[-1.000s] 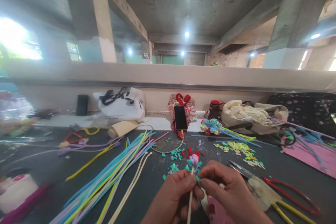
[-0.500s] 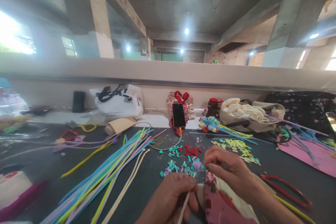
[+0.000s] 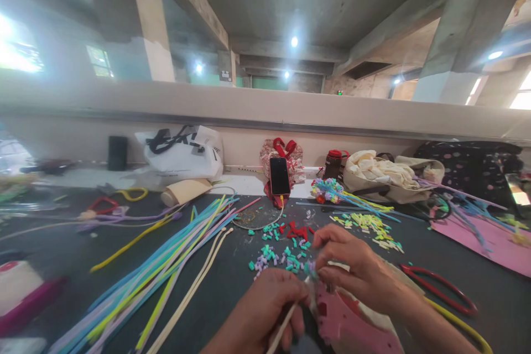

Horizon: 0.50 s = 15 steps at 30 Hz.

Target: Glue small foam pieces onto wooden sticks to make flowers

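Left hand [image 3: 274, 304] pinches cream stem [image 3: 284, 326]; right hand [image 3: 352, 268] curled, grip unclear, pink tool [image 3: 352, 325] just below it.

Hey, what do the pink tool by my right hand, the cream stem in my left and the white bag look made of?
Pink tool: probably hard plastic, fairly smooth, given its moulded-looking body. Cream stem: matte, perhaps fabric-covered or plastic; blur hides its texture. White bag: likely plastic film, softly glossy, as its creases catch light.

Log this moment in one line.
left hand: holds slender cream stem; right hand: near pink plastic tool, contact unclear; beyond: small red pieces
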Motion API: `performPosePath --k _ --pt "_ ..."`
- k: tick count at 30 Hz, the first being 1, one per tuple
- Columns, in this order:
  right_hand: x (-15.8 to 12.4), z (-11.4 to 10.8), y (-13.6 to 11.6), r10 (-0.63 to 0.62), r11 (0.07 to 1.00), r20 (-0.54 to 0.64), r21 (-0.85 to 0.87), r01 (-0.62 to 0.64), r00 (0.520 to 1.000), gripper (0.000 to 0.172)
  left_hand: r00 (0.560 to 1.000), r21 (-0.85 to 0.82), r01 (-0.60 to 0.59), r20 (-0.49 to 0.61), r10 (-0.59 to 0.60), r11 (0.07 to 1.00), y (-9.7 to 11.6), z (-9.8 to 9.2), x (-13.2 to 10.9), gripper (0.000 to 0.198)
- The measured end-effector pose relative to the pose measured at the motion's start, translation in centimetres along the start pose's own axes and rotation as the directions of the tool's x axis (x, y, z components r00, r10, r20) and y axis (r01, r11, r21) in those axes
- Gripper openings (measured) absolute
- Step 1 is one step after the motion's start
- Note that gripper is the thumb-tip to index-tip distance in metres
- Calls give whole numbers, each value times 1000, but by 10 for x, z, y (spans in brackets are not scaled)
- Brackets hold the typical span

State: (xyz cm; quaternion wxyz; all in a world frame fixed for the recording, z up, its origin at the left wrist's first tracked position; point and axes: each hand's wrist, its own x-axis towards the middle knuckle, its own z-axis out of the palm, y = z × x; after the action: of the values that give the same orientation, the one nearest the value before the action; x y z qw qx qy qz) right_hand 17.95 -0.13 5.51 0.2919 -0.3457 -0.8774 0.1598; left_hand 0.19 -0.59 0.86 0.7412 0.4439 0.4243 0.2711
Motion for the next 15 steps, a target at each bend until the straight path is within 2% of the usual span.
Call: performPosePath --k 6,15 --pt "-1 2 -5 4 995 47 -99 1 999 8 1000 31 -15 10 14 999 -1 2 -1 12" --pt "-1 4 -5 -36 984 8 -174 36 999 10 1000 65 -7 -5 7 998 0 3 -1 12"
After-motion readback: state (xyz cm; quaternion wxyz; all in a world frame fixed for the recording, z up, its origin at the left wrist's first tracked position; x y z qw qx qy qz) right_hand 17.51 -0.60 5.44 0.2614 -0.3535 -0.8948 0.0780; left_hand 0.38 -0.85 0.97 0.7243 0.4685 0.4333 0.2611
